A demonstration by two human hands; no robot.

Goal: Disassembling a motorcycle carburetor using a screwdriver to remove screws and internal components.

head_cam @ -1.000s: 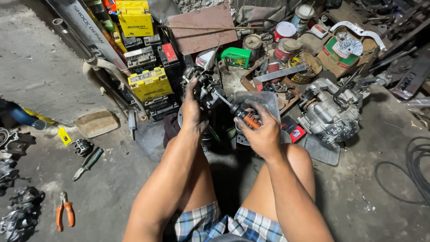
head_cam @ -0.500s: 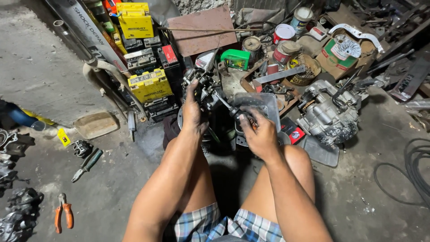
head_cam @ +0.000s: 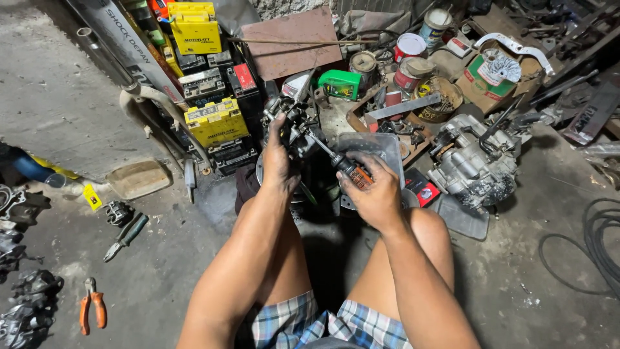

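Observation:
My left hand (head_cam: 279,161) grips a dark, greasy metal engine part (head_cam: 292,123) held up in front of my knees. My right hand (head_cam: 372,192) is closed around a screwdriver (head_cam: 343,165) with an orange and black handle. Its shaft runs up and left, with the tip against the engine part. A clear plastic tub (head_cam: 376,148) lies on the ground just behind my right hand. My bare knees and checked shorts fill the bottom of the view.
Yellow and black batteries (head_cam: 216,121) are stacked at the back left. A grey engine block (head_cam: 473,161) sits to the right, with tins (head_cam: 409,46) and a cardboard box (head_cam: 497,81) behind it. Orange-handled pliers (head_cam: 92,311) and dark pliers (head_cam: 126,235) lie on the concrete at left. Cable coils (head_cam: 597,245) lie at far right.
My right hand has shifted slightly with the screwdriver, which stays on the engine part. My left hand keeps its grip.

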